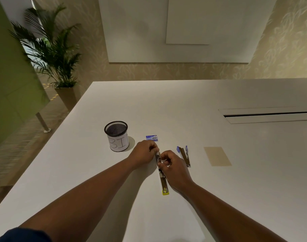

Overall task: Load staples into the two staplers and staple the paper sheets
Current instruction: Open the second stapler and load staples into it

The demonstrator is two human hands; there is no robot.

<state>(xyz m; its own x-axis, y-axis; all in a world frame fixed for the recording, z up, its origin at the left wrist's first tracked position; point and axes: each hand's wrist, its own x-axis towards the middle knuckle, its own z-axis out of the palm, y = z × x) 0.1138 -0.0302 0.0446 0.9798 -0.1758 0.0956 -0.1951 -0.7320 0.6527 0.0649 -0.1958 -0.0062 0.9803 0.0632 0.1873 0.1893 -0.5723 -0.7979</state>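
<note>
- Yellow stapler (163,179) lies opened flat on the table (219,198), near centre.
- My left hand (143,152) pinches its far end; right hand (173,167) has a grip curled on its middle.
- Blue stapler (184,155) sits just right; staple box (152,137) beyond; mesh bin (117,136) left.

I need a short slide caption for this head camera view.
Both hands work on the opened yellow stapler; blue stapler waits beside.
</note>
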